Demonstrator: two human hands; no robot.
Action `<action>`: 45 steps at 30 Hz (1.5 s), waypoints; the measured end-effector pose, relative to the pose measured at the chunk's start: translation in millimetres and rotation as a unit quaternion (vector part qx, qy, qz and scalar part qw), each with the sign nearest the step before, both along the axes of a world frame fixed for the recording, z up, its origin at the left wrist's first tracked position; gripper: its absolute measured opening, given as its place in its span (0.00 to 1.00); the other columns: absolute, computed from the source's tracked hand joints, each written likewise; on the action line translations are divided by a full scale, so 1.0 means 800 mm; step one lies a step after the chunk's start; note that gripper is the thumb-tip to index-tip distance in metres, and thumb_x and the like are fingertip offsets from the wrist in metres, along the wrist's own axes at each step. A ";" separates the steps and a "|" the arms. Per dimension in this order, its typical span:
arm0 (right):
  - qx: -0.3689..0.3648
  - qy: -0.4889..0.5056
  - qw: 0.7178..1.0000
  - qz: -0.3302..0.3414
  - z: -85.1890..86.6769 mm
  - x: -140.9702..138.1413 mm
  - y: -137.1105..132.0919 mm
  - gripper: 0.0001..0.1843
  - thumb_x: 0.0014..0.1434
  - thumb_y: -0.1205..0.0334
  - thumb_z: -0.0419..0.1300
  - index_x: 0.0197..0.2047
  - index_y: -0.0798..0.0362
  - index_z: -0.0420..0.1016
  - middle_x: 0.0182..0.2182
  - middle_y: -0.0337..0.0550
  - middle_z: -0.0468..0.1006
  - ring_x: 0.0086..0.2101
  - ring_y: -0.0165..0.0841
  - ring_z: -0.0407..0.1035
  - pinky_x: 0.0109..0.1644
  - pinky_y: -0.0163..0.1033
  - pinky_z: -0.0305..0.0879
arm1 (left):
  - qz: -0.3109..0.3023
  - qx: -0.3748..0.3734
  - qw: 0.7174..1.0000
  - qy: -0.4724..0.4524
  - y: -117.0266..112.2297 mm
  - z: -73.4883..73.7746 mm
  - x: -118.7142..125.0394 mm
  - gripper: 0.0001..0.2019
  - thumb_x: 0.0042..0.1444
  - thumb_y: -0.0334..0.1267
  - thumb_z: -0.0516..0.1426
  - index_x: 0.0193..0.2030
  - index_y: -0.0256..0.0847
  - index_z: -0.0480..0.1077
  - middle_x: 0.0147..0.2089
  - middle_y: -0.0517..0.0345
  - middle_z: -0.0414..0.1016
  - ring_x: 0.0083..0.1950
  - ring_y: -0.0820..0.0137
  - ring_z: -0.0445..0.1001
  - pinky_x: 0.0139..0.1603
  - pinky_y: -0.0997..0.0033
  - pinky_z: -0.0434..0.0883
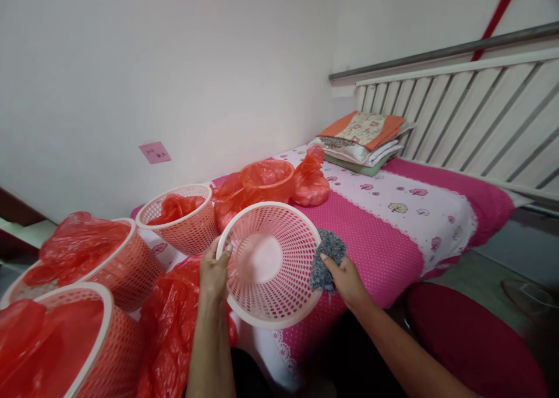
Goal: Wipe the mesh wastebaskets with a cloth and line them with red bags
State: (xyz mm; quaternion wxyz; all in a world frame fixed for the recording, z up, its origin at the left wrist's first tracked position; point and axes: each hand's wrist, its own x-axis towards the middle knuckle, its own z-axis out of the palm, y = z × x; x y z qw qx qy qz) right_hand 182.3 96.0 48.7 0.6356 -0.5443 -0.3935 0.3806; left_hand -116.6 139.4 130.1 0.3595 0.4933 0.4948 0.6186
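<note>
A pale pink plastic basket (262, 258) with mesh walls is held up in front of me, tilted so its inside faces me. My left hand (215, 267) grips its rim on the left, thumb over the edge. On the right side, my right hand (343, 273) is closed on a fuzzy grey cloth (327, 258), which touches the basket's rim. Below and left of the basket lies a crumpled red plastic bag (168, 322).
Several similar baskets (186, 217) with red bags inside stand at the left. A tied red bag (311, 182) rests on the pink bedspread (371, 240) farther back. Folded bedding (362, 136) is stacked near the radiator (458, 112). A dark red stool (471, 340) stands at right.
</note>
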 end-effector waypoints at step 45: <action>-0.050 0.156 0.986 -0.029 -0.034 -0.038 -0.036 0.28 0.53 0.40 0.69 0.48 0.53 0.82 0.42 0.49 0.87 0.45 0.49 0.82 0.50 0.52 0.80 | 0.047 -0.010 0.999 0.012 0.019 -0.033 -0.001 0.21 0.49 0.46 0.64 0.50 0.39 0.77 0.41 0.55 0.80 0.44 0.63 0.76 0.53 0.60 0.71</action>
